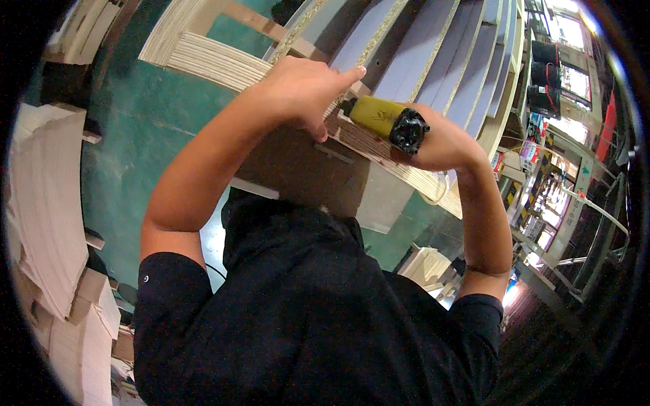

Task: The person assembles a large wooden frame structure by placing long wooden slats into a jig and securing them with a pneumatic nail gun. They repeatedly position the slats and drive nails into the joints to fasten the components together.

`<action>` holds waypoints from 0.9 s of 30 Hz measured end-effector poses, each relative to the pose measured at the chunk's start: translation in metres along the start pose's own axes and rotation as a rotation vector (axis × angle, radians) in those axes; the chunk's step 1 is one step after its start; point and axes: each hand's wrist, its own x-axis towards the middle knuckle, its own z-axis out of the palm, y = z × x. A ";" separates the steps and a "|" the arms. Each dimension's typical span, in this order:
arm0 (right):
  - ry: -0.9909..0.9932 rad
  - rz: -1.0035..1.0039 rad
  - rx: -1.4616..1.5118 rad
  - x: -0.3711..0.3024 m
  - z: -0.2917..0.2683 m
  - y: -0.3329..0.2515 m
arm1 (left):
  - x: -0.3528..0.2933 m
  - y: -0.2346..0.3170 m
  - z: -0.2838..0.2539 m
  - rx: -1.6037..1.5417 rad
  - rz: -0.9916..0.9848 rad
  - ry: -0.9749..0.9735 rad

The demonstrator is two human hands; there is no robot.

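Observation:
My right hand (443, 139) is wrapped round a yellow-green nail gun (376, 116) with a black end cap turned toward me. Its nose points left at the edge of a layered wooden frame (379, 157). My left hand (301, 88) rests over that frame just left of the nose, index finger stretched out and thumb apart, with nothing held. Its other fingers are partly hidden. Beyond both hands, several grey-lilac panels (409, 57) with raw chipboard edges stand in a row. A pale hose loop (437, 191) hangs below my right hand.
A brown board (298, 169) lies below the frame, close to my body. Stacks of pale wooden sheets (47, 196) stand at the left on the green floor (128, 142). Black bins (545, 68) and cluttered shelving line the right side.

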 end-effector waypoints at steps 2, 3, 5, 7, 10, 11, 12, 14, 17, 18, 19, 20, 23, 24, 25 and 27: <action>0.002 0.025 0.041 -0.017 0.005 0.007 | 0.003 0.002 0.000 -0.001 -0.010 -0.015; 0.010 -0.004 0.049 -0.028 0.009 0.024 | 0.002 0.003 0.000 0.001 -0.022 -0.019; 0.001 -0.060 0.173 -0.055 0.026 0.052 | 0.003 -0.005 0.010 -0.023 0.046 0.015; 0.041 -0.181 0.212 -0.083 0.053 0.077 | 0.004 -0.006 0.009 -0.016 0.081 0.016; 0.057 -0.298 0.206 -0.118 0.081 0.090 | 0.002 0.022 -0.007 0.085 0.013 -0.032; 0.013 -0.280 0.231 -0.125 0.089 0.099 | 0.004 0.030 -0.009 0.146 -0.037 -0.062; 0.027 -0.266 0.246 -0.135 0.102 0.107 | 0.010 0.039 -0.015 0.223 -0.073 -0.092; 0.078 -0.293 0.308 -0.151 0.134 0.128 | 0.020 0.055 -0.020 0.312 -0.109 -0.181; 0.185 -0.323 0.392 -0.164 0.168 0.153 | 0.031 0.034 -0.010 0.446 -0.026 -0.136; 0.220 -0.327 0.409 -0.164 0.181 0.165 | 0.030 0.032 -0.013 0.477 -0.032 -0.164; 0.260 -0.314 0.435 -0.168 0.193 0.176 | 0.033 0.036 -0.018 0.501 -0.024 -0.197; 0.271 -0.345 0.439 -0.170 0.199 0.187 | 0.032 0.043 -0.019 0.514 -0.018 -0.165; 0.298 -0.344 0.481 -0.162 0.218 0.207 | 0.032 0.038 -0.020 0.571 0.026 -0.131; 0.291 -0.324 0.515 -0.167 0.218 0.201 | 0.033 0.031 -0.019 0.579 0.081 -0.134; 0.286 -0.315 0.547 -0.179 0.221 0.198 | 0.031 0.035 -0.023 0.596 0.131 -0.135; 0.323 -0.353 0.501 -0.170 0.238 0.216 | 0.035 0.035 -0.027 0.603 0.213 -0.149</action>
